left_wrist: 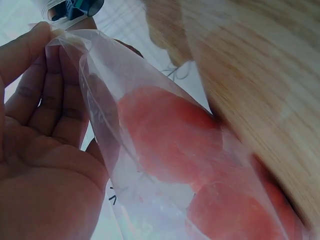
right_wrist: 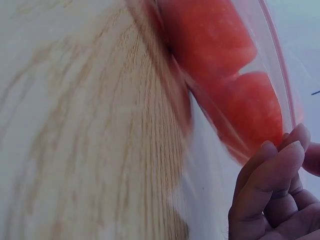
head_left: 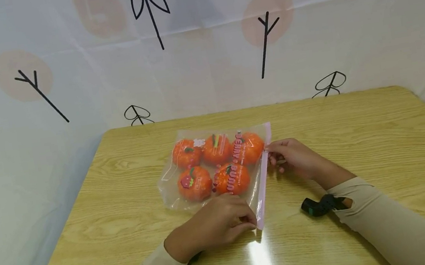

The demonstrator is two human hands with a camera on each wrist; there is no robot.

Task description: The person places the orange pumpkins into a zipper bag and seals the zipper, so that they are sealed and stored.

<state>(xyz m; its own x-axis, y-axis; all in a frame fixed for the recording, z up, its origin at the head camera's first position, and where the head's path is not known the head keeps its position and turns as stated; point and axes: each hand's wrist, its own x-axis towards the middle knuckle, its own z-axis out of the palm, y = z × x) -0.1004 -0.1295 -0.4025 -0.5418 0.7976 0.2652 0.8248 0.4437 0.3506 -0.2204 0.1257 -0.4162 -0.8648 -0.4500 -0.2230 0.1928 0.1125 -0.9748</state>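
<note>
A clear zip bag (head_left: 171,179) with a pink zip edge and printed lettering lies on the table. Inside it are several small orange pumpkins (head_left: 195,184) with green stems. My left hand (head_left: 219,222) pinches the near corner of the pink edge between thumb and finger; the left wrist view shows that pinch at the bag's corner (left_wrist: 70,42). Farther along the same edge, toward its far end, my right hand (head_left: 291,157) pinches the zip. In the right wrist view the fingertips (right_wrist: 295,150) meet at the edge beside a pumpkin (right_wrist: 252,107).
The wooden table (head_left: 129,239) carries the bag near its middle. Behind it hangs a pale cloth (head_left: 208,69) with black plant drawings and peach spots. A black strap device (head_left: 318,206) sits at my right wrist, just above the table.
</note>
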